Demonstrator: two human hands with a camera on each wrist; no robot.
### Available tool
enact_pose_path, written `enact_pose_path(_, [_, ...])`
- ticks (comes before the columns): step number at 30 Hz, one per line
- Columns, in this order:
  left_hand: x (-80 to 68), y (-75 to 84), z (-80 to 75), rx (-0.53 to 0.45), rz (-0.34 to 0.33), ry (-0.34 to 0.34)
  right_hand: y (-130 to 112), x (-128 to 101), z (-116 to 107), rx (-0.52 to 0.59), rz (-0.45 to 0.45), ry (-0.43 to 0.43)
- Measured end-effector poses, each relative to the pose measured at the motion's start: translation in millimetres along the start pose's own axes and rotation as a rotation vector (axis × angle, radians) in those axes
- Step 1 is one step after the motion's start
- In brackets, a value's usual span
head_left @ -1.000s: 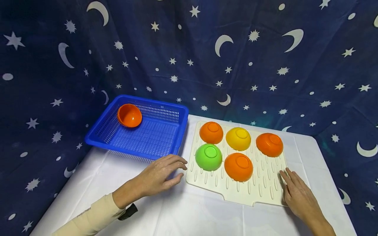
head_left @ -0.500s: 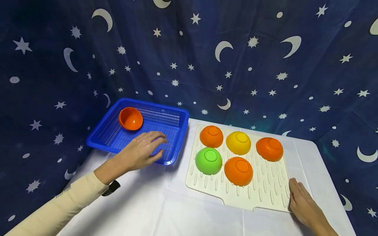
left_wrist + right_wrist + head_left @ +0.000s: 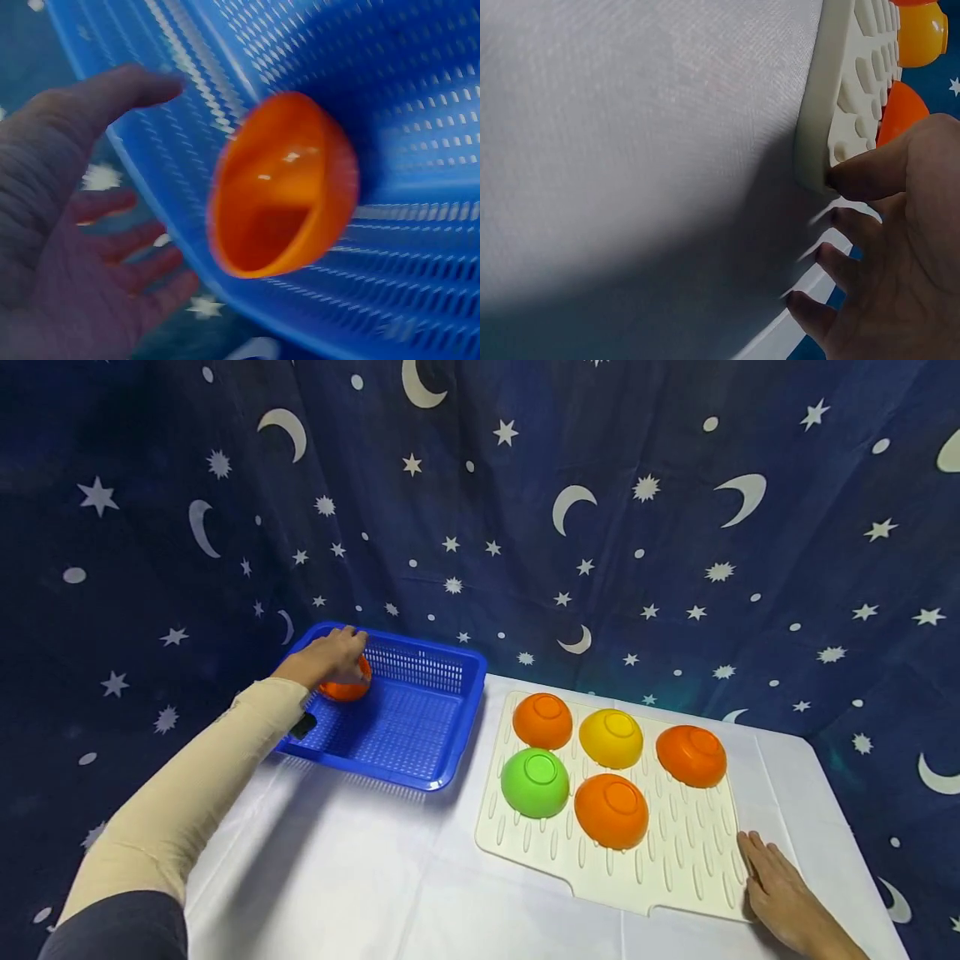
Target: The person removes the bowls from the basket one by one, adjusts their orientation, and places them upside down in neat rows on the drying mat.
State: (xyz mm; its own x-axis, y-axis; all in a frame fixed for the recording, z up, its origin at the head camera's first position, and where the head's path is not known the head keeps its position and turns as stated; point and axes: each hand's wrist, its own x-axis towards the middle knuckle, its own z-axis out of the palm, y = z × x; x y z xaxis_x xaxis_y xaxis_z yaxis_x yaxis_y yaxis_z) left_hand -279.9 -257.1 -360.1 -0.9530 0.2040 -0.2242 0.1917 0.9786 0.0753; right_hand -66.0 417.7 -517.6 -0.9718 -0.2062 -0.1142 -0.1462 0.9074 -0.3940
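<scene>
My left hand (image 3: pixel 330 656) reaches into the far left corner of a blue mesh basket (image 3: pixel 420 727), right over a tilted orange bowl (image 3: pixel 347 690). In the left wrist view the hand (image 3: pixel 52 255) is spread open beside that bowl (image 3: pixel 281 184), which leans on the basket wall (image 3: pixel 420 90); whether they touch is unclear. My right hand (image 3: pixel 776 885) lies flat on the white tablecloth at the near right corner of a cream ribbed mat (image 3: pixel 675 860). Its thumb (image 3: pixel 870 176) touches the mat's edge (image 3: pixel 817 142).
Several bowls sit upside down on the mat: an orange one (image 3: pixel 542 720), a yellow one (image 3: pixel 611 737), another orange (image 3: pixel 691 755), a green one (image 3: pixel 534 782) and a near orange one (image 3: pixel 611 810). A dark star-and-moon cloth (image 3: pixel 600 527) hangs behind the table.
My left hand moved from the table beside the mat, over the basket's front rim, to the orange bowl in its far corner. The right hand slid back to the mat's corner.
</scene>
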Motion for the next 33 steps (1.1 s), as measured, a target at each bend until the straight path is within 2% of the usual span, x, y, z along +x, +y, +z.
enact_pose_path(3, [3.5, -7.3, 9.4, -0.003, -0.127, -0.126, -1, -3, 1, 0.013, 0.021, -0.026])
enact_pose_path(5, [4.8, -13.1, 16.3, 0.038, -0.154, -0.157, -2, -2, 2, 0.003, 0.001, -0.001])
enact_pose_path(10, [9.7, -30.2, 32.7, 0.185, -0.118, -0.106, -8, 7, 2, 0.05, -0.001, -0.007])
enact_pose_path(13, [12.5, -35.6, 40.6, 0.221, -0.084, -0.06, -8, 10, 2, 0.062, 0.011, -0.016])
enact_pose_path(17, [12.8, -37.3, 48.4, 0.266, -0.014, 0.012, -7, 7, 4, 0.027, -0.004, 0.012])
enact_pose_path(19, [12.4, -37.9, 50.9, 0.279, -0.001, 0.031, -7, 5, 5, 0.014, -0.005, 0.012])
enact_pose_path(24, [11.7, -35.1, 51.2, 0.245, -0.015, 0.003, -8, 1, 4, 0.016, -0.009, 0.012])
enact_pose_path(29, [11.9, -27.0, 40.0, 0.153, -0.054, -0.026, -7, 3, -5, 0.051, 0.001, 0.007])
enact_pose_path(33, [9.7, -23.0, 37.7, 0.139, -0.005, 0.004, -9, 4, -4, 0.078, 0.048, -0.038])
